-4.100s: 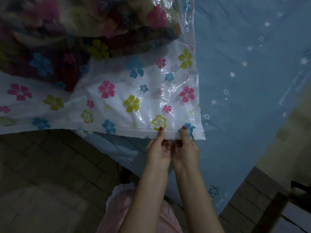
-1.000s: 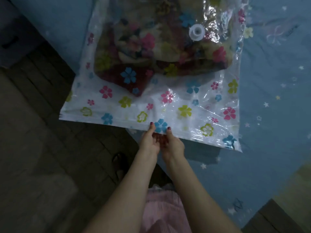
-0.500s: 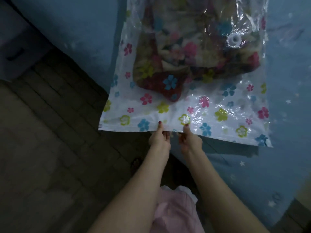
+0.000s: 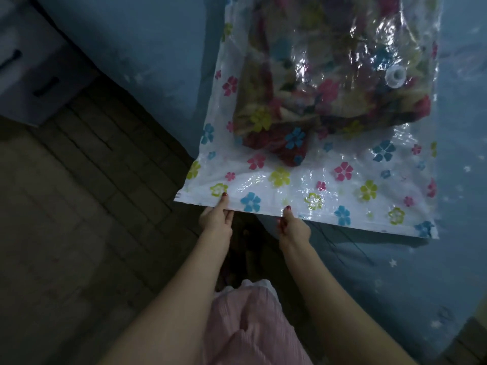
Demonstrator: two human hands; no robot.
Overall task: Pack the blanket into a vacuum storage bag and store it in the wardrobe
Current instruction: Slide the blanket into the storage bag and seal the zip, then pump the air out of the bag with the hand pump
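Blue bed (image 4: 395, 272), blanket (image 4: 329, 101) inside vacuum bag (image 4: 303, 185), left hand (image 4: 214, 216), right hand (image 4: 293, 226) pinching its edge

We count one vacuum storage bag (image 4: 303, 185), one folded blanket (image 4: 329, 101) inside it, and one round valve (image 4: 396, 76). We log two hands: left hand (image 4: 216, 216), right hand (image 4: 293, 225). One bed (image 4: 395, 272); two drawer handles (image 4: 46, 86).

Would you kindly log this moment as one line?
left hand: pinches bag edge | right hand: pinches bag edge | vacuum bag: on bed | blanket: inside
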